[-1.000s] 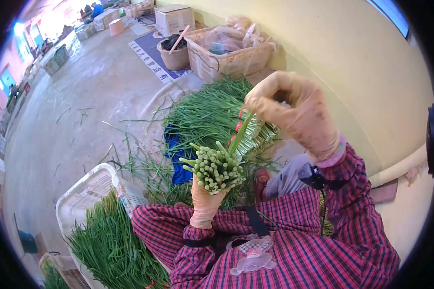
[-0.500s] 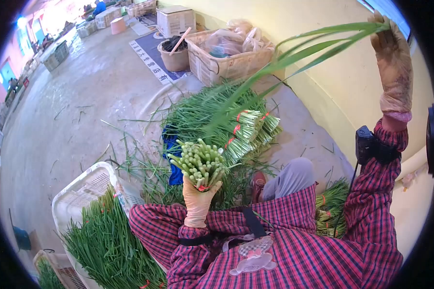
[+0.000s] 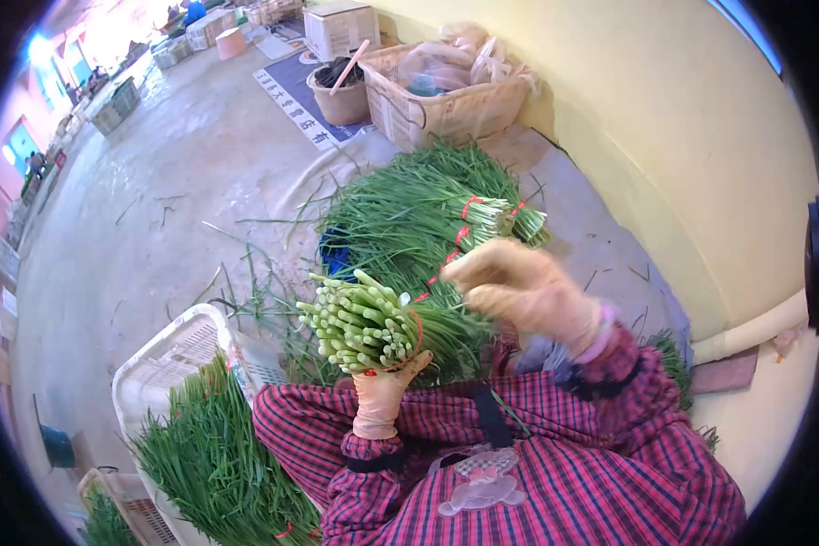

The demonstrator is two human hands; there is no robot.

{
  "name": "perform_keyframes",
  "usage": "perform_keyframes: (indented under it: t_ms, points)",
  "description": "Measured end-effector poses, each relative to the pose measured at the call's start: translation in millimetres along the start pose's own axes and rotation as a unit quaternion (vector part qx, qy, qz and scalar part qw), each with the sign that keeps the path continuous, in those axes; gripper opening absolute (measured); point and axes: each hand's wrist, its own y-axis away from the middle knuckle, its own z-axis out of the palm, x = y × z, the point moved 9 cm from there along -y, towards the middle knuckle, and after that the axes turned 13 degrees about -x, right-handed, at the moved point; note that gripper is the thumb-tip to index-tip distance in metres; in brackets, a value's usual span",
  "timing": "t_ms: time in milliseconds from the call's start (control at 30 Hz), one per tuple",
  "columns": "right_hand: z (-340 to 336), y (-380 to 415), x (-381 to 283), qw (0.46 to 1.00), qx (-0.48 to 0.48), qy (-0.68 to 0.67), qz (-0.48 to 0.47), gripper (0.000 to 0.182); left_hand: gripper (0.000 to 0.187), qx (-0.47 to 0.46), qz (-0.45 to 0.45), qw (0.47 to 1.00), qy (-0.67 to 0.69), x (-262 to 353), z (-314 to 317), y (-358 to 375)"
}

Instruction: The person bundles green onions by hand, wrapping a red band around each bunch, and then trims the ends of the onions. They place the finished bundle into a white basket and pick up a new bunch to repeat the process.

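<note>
My left hand point(image 3: 382, 396), in a pale glove, grips a thick bunch of garlic chives point(image 3: 359, 323), cut stem ends facing up and left. A red band point(image 3: 417, 332) circles the bunch, and its green leaves trail to the right. Just right of and above that bunch is my gloved right hand point(image 3: 528, 291), slightly blurred. Its fingers are curled, with a gap to the thumb, and nothing shows between them. Behind lies a pile of garlic chives point(image 3: 400, 196), with several red-banded bunches point(image 3: 487, 218) on its right side.
A white crate point(image 3: 168, 346) of loose green leaves point(image 3: 227, 455) stands at my left, with another crate point(image 3: 123, 505) below it. Farther back are a bucket point(image 3: 341, 100), a basket of plastic bags point(image 3: 446, 100) and a box point(image 3: 341, 32). A yellow wall point(image 3: 664, 118) rises on the right.
My right hand has come down from the upper right to beside the bunch; the long leaves it held up are no longer seen in it. The bunch has tilted left, showing more red band.
</note>
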Motion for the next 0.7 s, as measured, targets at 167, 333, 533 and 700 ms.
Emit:
perform_keyframes:
  t_ms: [167,333,533,700]
  points:
    - [45,-22,13,0.989,0.045,-0.141,0.027,0.020,0.071,-0.004,-0.056,0.998,0.000,-9,0,4]
    - [44,-23,20,0.989,0.073,-0.127,0.027,0.008,0.066,-0.001,-0.027,0.999,0.033,0,3,1]
    - [28,-27,8,0.978,0.081,-0.194,-0.012,0.005,0.061,-0.004,-0.018,0.999,0.048,4,6,-2]
    - [-2,-21,-41,0.968,0.104,-0.221,-0.062,0.004,0.057,-0.012,0.008,0.999,0.051,5,6,-4]
